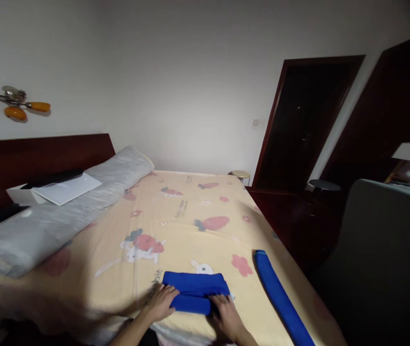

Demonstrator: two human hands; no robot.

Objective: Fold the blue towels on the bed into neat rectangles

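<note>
A blue cloth (194,284), folded flat at the back and rolled or thickly folded along its near edge, lies on the patterned bed sheet (190,245). My left hand (161,302) is closed on its left end, fingertips on the fabric. At the right end my right hand (224,315) has its fingers bent round the near roll, with the thumb side hidden. Further right, a long narrow blue strip (280,295) of rolled or folded cloth lies slanting toward the bed's right edge, untouched.
Grey pillows or a bolster (60,218) lie along the dark headboard (39,156), with a white box or papers (68,188) on top. Stools (241,174) and a grey chair back (388,240) stand beyond the bed's right side.
</note>
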